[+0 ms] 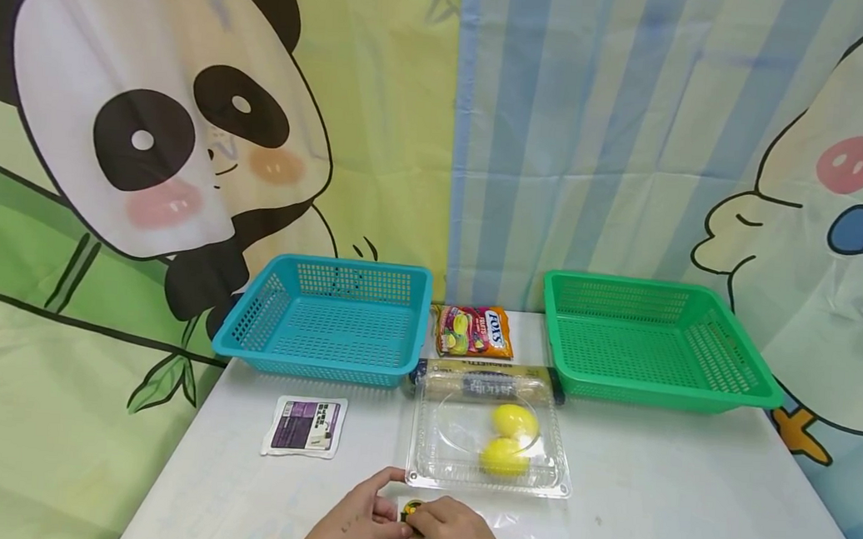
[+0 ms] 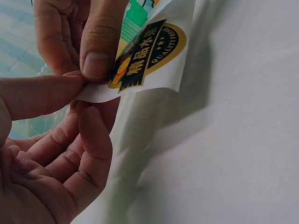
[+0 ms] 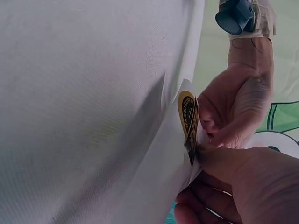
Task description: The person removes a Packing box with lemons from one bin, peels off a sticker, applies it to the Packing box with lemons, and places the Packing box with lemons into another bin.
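A white backing sheet (image 2: pixel 170 81) carries black-and-gold fruit stickers (image 2: pixel 152 53). My left hand (image 1: pixel 357 521) pinches the edge of this sheet between thumb and fingers, at the table's near side. Right beside it, my right hand (image 1: pixel 458 537) pinches the same sheet, its thumb close against one sticker's end in the left wrist view. Whether that sticker is lifted there, I cannot tell. Just beyond both hands lies a clear plastic clamshell box (image 1: pixel 427 444), with two yellow lemon-like fruits (image 1: pixel 506 458) showing through it.
A spaghetti pack (image 1: pixel 424 371) lies behind the box, and a Fox's candy bag (image 1: pixel 474 332) farther back. A blue basket (image 1: pixel 334 371) stands back left, a green basket (image 1: pixel 656 394) back right. At left lies a flat white-and-purple packet (image 1: pixel 306 426).
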Motion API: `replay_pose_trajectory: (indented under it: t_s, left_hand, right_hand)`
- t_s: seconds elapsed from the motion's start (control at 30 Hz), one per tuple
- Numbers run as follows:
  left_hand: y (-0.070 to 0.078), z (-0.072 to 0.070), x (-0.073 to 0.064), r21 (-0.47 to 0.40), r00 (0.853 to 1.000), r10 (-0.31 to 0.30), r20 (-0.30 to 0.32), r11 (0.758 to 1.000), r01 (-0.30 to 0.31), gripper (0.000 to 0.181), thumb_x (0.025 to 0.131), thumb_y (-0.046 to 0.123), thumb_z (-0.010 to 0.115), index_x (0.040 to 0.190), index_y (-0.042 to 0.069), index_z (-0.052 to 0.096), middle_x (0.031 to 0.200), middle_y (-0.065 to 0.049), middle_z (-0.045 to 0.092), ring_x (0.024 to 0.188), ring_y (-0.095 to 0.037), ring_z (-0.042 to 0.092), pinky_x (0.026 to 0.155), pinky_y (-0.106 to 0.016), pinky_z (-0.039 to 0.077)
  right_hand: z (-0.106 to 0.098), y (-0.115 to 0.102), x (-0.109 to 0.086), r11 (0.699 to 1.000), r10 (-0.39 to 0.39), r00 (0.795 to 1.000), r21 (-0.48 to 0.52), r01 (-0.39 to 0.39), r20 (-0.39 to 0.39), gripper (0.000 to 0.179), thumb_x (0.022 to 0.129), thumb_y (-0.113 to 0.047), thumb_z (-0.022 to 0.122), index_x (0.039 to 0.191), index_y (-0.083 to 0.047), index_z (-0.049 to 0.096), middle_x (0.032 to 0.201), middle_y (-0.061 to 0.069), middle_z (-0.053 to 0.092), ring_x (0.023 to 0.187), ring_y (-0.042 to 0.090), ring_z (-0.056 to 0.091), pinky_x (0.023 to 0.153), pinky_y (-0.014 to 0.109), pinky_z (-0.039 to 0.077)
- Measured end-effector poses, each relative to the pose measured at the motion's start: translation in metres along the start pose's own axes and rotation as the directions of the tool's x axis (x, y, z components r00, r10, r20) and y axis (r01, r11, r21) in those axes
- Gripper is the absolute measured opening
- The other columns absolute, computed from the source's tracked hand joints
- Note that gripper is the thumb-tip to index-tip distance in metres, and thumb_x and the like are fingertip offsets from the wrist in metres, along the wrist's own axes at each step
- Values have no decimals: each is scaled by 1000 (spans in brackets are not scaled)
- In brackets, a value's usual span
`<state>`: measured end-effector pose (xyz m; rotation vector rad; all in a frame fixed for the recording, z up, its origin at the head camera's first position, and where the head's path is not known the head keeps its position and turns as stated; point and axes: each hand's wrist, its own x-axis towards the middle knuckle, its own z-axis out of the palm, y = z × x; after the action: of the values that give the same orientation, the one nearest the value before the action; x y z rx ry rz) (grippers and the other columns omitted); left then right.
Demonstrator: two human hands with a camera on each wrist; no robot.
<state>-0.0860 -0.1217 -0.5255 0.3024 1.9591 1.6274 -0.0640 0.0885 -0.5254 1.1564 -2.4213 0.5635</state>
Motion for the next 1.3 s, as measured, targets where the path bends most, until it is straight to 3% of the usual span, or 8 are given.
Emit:
replay_pose_trajectory:
  t_s: [0.17, 0.37, 0.57, 0.77, 0.87, 1.03, 1.17, 1.3]
  left_hand:
    - [1, -3, 0, -9, 1000, -8, 15, 1000, 8, 59, 90, 13, 75, 140, 2, 46, 79, -3, 73, 65, -7, 56, 58, -19, 42]
    - [3, -3, 0, 57, 999, -40, -4, 998, 40, 58, 89, 15, 76, 139, 4, 48, 75, 0, 71, 63, -9, 54, 58, -20, 42]
    - [4, -2, 0, 75, 999, -52, -18, 996, 53, 53, 88, 11, 75, 135, 5, 51, 71, 2, 67, 60, -9, 50, 54, -20, 38]
    - [0, -1, 0, 94, 998, -44, -44, 994, 48, 47, 88, 7, 74, 131, 8, 55, 68, 3, 66, 57, -7, 50, 53, -19, 39]
    - [-3, -1, 0, 143, 998, -25, -61, 989, 34, 45, 88, 7, 74, 129, 10, 57, 68, 3, 65, 57, -6, 51, 53, -19, 40]
    - [-5, -2, 0, 256, 996, 58, -62, 966, -41, 40, 88, 7, 74, 125, 11, 59, 72, 4, 66, 59, -4, 54, 55, -19, 44]
    - [-4, -3, 0, 356, 991, 104, -80, 932, -70, 35, 88, 8, 75, 120, 10, 63, 73, 7, 64, 60, -2, 53, 56, -20, 45]
    - [3, -4, -2, 451, 986, 110, -124, 891, -43, 30, 89, 13, 75, 117, 9, 65, 71, 10, 61, 59, -2, 50, 55, -21, 42]
  right_hand:
    - [-3, -2, 1, 999, 49, 998, -6, -48, 51, 6, 90, -23, 77, 92, -18, 75, 88, -12, 71, 82, -1, 63, 70, 12, 50]
    - [-4, -3, 2, 991, 126, 988, 27, -129, 87, 4, 90, -21, 76, 88, -18, 74, 81, -12, 69, 76, -4, 60, 64, 11, 48]
    - [1, -3, 2, 994, 107, 992, -15, -108, -66, 15, 78, -13, 82, 79, -18, 68, 71, -13, 61, 64, -7, 49, 55, 7, 41]
    - [2, -1, 1, 990, 135, 968, -12, -141, -211, 25, 69, -9, 88, 83, -18, 69, 74, -12, 64, 66, -3, 58, 58, 10, 46]
    - [-1, 1, 0, 988, 150, 956, -2, -156, -252, 28, 67, -7, 89, 84, -19, 69, 77, -12, 67, 69, -2, 62, 61, 12, 49]
    - [-11, 6, 1, 984, 177, 940, 74, -162, -292, 29, 68, -2, 87, 85, -18, 69, 80, -11, 71, 72, -3, 64, 64, 9, 51]
    - [-20, 11, 2, 958, 251, 926, 213, -194, -284, 25, 75, 1, 83, 86, -17, 69, 80, -14, 70, 70, -7, 61, 63, 8, 51]
    - [-31, 12, 4, 877, 403, 890, 368, -309, -213, 21, 82, -1, 80, 87, -20, 70, 78, -17, 70, 69, -9, 61, 62, 10, 52]
